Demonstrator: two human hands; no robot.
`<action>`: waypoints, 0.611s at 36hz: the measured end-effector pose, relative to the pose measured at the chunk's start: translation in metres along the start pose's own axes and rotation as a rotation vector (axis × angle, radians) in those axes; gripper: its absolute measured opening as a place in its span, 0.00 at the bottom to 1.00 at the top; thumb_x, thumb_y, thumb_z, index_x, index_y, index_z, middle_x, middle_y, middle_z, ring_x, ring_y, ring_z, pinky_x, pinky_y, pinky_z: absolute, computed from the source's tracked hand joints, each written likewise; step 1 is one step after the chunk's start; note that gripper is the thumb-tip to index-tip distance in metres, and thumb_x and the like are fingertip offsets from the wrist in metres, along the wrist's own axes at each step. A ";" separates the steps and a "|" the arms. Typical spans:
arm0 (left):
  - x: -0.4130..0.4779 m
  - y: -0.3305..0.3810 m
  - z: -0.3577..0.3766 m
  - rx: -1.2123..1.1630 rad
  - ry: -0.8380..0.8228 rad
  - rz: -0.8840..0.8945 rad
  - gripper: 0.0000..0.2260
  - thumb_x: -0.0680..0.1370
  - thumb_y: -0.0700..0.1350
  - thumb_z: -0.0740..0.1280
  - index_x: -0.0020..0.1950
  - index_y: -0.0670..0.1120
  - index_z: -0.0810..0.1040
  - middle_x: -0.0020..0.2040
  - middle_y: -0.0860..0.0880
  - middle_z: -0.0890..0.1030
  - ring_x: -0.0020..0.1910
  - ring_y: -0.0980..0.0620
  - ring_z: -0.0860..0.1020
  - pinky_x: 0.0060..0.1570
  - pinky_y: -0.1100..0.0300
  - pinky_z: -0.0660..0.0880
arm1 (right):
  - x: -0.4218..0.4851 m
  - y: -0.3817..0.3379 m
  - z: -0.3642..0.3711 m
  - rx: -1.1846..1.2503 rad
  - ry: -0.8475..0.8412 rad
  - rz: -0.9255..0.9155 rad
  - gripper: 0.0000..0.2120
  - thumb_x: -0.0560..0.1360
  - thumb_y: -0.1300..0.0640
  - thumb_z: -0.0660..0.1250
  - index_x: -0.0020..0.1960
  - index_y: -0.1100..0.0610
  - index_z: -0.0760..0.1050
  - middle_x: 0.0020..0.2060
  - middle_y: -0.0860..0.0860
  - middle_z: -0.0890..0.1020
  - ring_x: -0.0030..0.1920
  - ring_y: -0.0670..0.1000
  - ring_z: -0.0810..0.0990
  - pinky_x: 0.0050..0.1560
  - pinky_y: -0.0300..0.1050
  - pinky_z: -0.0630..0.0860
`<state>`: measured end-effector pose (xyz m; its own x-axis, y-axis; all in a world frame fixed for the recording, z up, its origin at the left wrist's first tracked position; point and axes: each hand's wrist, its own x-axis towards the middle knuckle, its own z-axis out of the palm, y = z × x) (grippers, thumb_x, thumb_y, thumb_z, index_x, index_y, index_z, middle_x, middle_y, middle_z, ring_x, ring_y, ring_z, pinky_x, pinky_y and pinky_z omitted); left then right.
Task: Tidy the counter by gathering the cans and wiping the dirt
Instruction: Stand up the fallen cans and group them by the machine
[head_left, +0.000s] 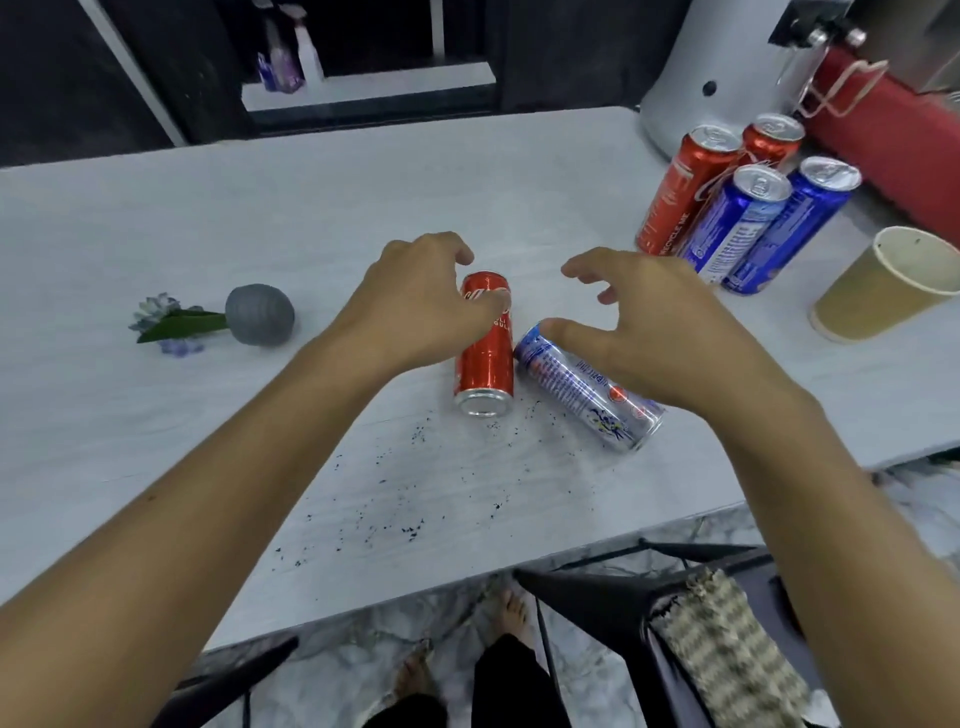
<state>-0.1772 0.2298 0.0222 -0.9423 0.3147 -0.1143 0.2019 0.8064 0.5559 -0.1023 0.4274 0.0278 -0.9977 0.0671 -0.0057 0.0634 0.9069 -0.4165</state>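
A red can (485, 364) lies on its side in the middle of the white counter (208, 218). A silver-blue can (576, 389) lies beside it, tilted to the right. My left hand (415, 301) hovers over the red can's far end, fingers spread, thumb near its side. My right hand (654, 322) hovers over the silver-blue can with fingers apart and the thumb at its far end. Several upright red and blue cans (743, 202) stand grouped at the back right. Dark specks of dirt (410, 499) are scattered near the front edge.
A paper cup (883, 286) stands at the right edge. A grey ball-shaped vase with a flower (260, 314) lies at the left. A grey appliance (727, 62) stands behind the cans. A chair with a patterned cloth (727, 649) is below the counter's front.
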 end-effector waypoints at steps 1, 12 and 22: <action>0.003 -0.001 0.003 -0.003 -0.004 -0.019 0.28 0.76 0.63 0.70 0.72 0.53 0.73 0.68 0.48 0.77 0.65 0.49 0.75 0.51 0.57 0.68 | 0.002 0.001 0.003 -0.002 -0.016 0.012 0.29 0.75 0.39 0.71 0.73 0.49 0.72 0.68 0.49 0.78 0.68 0.52 0.74 0.56 0.44 0.68; 0.025 -0.009 0.035 -0.005 -0.077 -0.200 0.34 0.71 0.65 0.73 0.71 0.47 0.73 0.65 0.46 0.78 0.54 0.50 0.76 0.41 0.61 0.68 | 0.020 0.016 0.028 -0.085 -0.295 0.226 0.37 0.66 0.35 0.75 0.68 0.53 0.73 0.62 0.53 0.79 0.58 0.57 0.79 0.57 0.52 0.78; 0.030 -0.012 0.049 -0.009 -0.068 -0.256 0.31 0.69 0.63 0.77 0.63 0.46 0.77 0.48 0.52 0.77 0.36 0.61 0.71 0.30 0.64 0.64 | 0.026 0.026 0.038 -0.151 -0.333 0.240 0.31 0.63 0.37 0.78 0.59 0.52 0.78 0.49 0.52 0.78 0.46 0.55 0.79 0.44 0.47 0.77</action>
<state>-0.1943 0.2545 -0.0283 -0.9424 0.1342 -0.3065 -0.0430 0.8598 0.5088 -0.1273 0.4365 -0.0175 -0.9057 0.1684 -0.3891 0.2726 0.9342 -0.2301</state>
